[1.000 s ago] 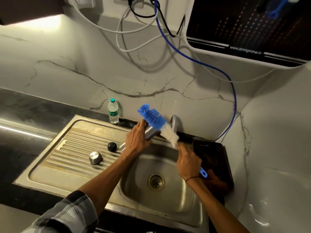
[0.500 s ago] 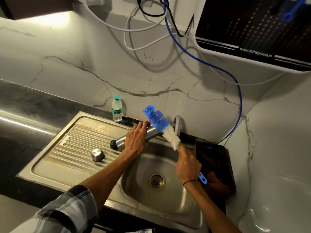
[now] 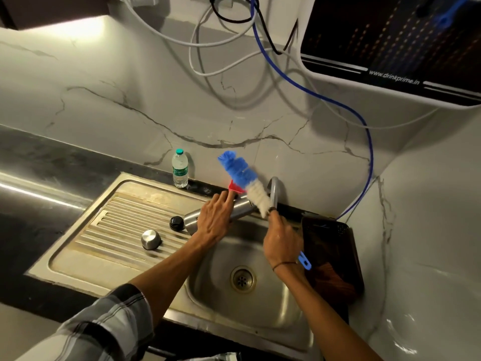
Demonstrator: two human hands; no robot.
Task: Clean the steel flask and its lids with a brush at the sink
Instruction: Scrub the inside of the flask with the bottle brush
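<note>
A marble-walled kitchen corner holds a steel sink (image 3: 260, 319) with a ribbed draining board on its left side. The left hand (image 3: 214, 222) wraps over the steel flask (image 3: 238, 208), held nearly level above the basin's back left corner, mouth towards the tap (image 3: 273, 190). The right hand (image 3: 282, 242) grips the handle of a blue and white bottle brush (image 3: 247, 182), its bristles raised just past the flask's mouth. This looks like the flask-scrubbing step; next, the bristles need aiming into the opening. A steel lid (image 3: 151, 239) and a black lid (image 3: 177, 223) wait on the draining board.
</note>
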